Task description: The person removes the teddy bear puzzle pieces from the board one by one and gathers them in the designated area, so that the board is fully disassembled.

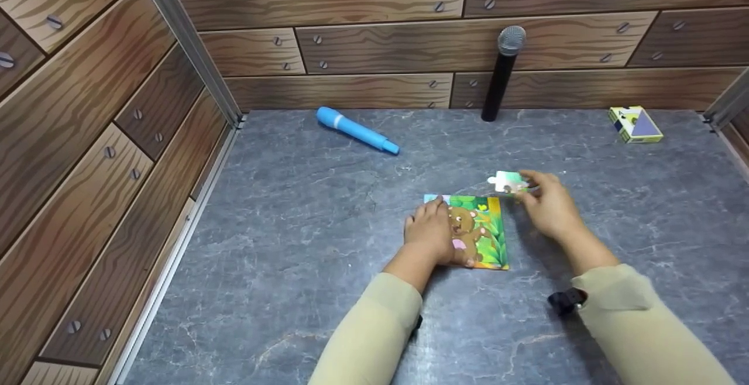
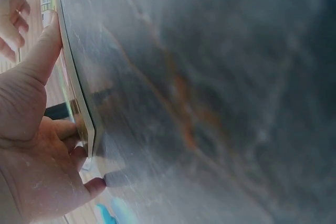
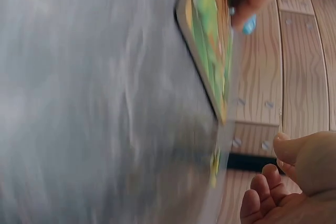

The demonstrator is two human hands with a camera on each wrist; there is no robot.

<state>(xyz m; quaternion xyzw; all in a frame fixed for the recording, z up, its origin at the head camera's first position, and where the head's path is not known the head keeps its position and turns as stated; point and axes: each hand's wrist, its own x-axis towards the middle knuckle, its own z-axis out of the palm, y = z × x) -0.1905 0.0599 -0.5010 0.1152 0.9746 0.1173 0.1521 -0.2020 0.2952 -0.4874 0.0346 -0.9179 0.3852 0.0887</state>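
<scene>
A square picture puzzle board with a brown bear on green lies flat on the table. My left hand rests across its left part, fingers towards the far left corner. In the left wrist view its thumb lies straight along the near edge, and the little finger touches the table. Just beyond the board's far right corner is a shiny puzzle piece. My right hand hovers over that piece's right end. Its thumb and fingers stand apart in the right wrist view, with nothing visible between them.
A blue toy microphone lies at the back left. Near the back wall a black microphone stands upright, and a yellow card box lies at the back right. Wood-patterned walls enclose the grey marbled table.
</scene>
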